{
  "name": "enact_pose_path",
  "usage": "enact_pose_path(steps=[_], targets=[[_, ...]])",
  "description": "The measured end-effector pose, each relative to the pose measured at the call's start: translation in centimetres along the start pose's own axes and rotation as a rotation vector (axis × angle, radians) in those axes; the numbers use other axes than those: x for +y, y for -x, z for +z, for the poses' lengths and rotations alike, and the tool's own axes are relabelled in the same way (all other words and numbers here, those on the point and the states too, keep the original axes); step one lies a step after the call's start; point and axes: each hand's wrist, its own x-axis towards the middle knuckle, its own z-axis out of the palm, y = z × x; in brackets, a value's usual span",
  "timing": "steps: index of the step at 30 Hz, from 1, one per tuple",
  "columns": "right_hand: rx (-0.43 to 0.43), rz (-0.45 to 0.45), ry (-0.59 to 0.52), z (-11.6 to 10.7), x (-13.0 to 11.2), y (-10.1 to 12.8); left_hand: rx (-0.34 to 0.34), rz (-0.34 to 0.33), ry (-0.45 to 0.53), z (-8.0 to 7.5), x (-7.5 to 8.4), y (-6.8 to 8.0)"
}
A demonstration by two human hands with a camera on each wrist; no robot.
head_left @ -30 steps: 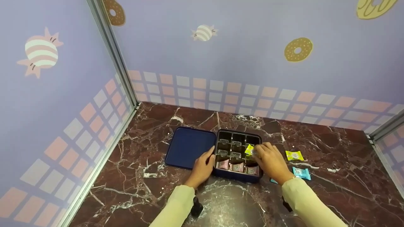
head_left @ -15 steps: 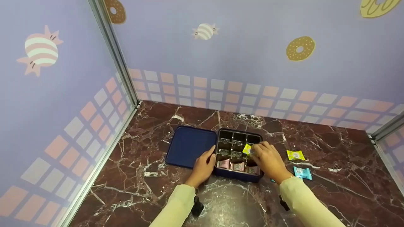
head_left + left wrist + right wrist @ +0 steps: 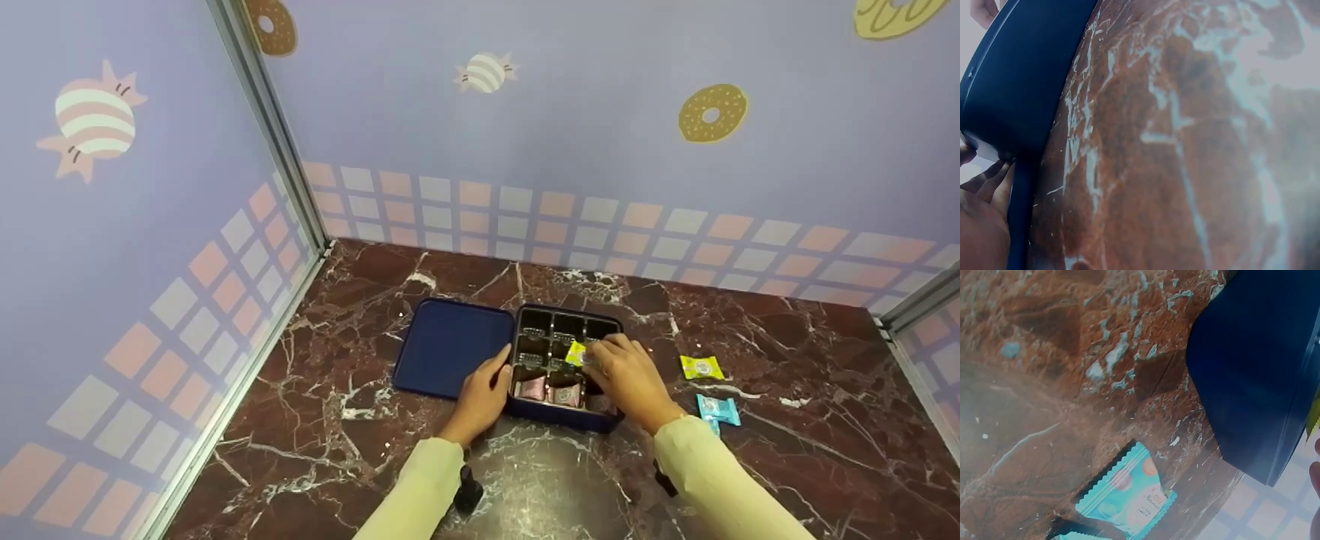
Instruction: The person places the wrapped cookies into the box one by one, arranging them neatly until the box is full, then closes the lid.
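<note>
The right hand (image 3: 626, 379) carried the yellow candy (image 3: 576, 354) leftward over the box (image 3: 564, 416).

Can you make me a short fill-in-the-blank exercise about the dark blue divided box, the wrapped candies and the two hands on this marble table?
1. The right hand holds a ____ wrapped candy over the dark blue divided box.
2. The left hand rests on the box's ____ side.
3. The box's near row holds ____ wrapped candies.
4. The flat dark blue lid lies to the ____ of the box.

Missing words: yellow; left; pink; left

Pink packet (image 3: 604, 405) perhaps under right hand (image 3: 628, 379)
</note>
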Motion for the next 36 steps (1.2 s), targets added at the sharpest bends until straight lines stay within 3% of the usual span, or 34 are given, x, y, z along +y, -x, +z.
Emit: enact_pose_path(steps=[15, 30, 36], targets=[[0.032, -0.062, 0.011, 0.4, -0.5, -0.9, -0.024, -0.049, 0.007, -0.1, 0.1, -0.1], [0.024, -0.093, -0.026, 0.9, -1.0, -1.4, 0.003, -0.008, 0.016, 0.0, 0.1, 0.0], [0.034, -0.090, -0.032, 1.3, -0.9, -1.4, 0.000, -0.022, 0.014, 0.1, 0.2, 0.1]])
